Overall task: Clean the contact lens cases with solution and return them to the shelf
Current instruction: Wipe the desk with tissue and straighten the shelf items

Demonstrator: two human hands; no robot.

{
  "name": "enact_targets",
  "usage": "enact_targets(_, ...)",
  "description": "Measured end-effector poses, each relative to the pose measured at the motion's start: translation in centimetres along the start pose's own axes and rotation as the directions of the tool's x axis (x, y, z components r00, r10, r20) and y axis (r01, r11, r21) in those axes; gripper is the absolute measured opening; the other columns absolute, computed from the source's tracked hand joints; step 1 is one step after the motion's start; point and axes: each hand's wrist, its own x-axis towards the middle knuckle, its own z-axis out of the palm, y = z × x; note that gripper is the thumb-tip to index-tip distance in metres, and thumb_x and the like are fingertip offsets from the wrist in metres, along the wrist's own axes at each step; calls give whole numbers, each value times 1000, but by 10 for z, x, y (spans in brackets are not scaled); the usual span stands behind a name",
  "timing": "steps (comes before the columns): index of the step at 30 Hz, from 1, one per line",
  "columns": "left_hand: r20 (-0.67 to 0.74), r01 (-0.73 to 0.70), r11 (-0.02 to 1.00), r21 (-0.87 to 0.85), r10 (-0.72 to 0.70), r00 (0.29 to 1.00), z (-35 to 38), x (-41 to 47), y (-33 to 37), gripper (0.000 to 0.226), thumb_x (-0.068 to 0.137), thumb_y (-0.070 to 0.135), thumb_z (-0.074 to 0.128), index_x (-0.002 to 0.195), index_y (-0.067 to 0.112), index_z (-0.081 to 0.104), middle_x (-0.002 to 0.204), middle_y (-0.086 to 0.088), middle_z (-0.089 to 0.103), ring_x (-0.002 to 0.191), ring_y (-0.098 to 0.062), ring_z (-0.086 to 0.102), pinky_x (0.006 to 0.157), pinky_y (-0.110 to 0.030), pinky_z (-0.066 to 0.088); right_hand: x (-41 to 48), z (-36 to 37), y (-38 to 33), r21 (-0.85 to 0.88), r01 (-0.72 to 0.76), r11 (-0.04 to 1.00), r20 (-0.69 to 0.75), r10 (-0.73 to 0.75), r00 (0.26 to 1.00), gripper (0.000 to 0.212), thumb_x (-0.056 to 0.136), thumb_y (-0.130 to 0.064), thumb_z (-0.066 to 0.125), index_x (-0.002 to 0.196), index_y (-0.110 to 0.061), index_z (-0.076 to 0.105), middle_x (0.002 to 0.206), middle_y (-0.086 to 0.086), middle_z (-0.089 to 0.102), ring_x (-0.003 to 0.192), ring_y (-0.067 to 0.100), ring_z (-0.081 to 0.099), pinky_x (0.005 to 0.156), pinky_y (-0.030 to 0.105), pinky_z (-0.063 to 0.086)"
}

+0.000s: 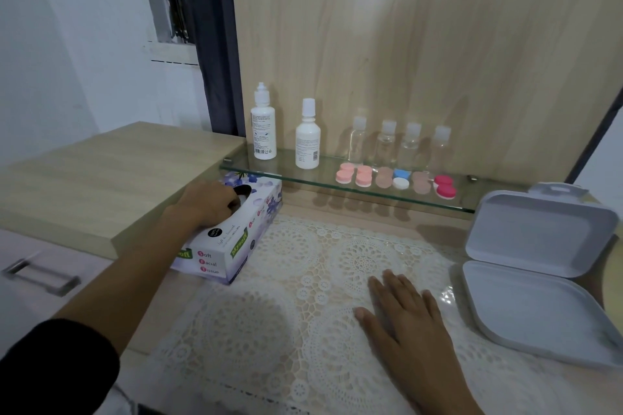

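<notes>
Several contact lens cases stand in a row on the glass shelf: two pink ones, two tan ones, a blue and white one and a magenta one. Two white solution bottles stand at the shelf's left end. My left hand rests on the tissue box, its fingers curled into the top opening round a bit of white tissue. My right hand lies flat, fingers straight, on the lace mat, holding nothing.
Several small clear bottles stand behind the cases. An open grey hinged box lies at the right of the mat, lid up. A raised wooden cabinet top sits to the left, with a drawer handle below it.
</notes>
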Motion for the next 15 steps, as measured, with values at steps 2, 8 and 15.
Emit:
enact_targets(2, -25, -1, 998, -65, 0, 1000, -2, -1, 1, 23, 94, 28, 46, 99, 21, 67, 96, -2, 63, 84, -18, 53, 74, -27, 41, 0, 0, 0, 5, 4, 1000, -2, -4, 1000, 109, 58, -80, -30, 150, -37, 10, 159, -13, -2, 144, 4, -8, 118, 33, -9)
enact_targets(8, -166, 52, 943, -328, -112, 980, -4, -2, -3, 14, 95, 17, 45, 85, 19, 54, 95, -11, 61, 79, -24, 51, 67, -31, 37, 0, 1, 1, 11, 5, 1000, -6, -5, 1000, 108, 60, -80, -28, 150, -36, 11, 159, -13, -2, 145, 4, -8, 117, 32, -9)
enact_targets(15, -304, 49, 890, -454, -206, 930, -4, -6, -5, 17, 99, 18, 43, 109, 12, 56, 96, -18, 65, 80, -33, 57, 66, -37, 42, 0, 1, 1, 25, 10, 1000, -20, -9, 1000, 110, 59, -81, -27, 150, -35, 15, 159, -12, 2, 145, 5, -6, 116, 32, -10)
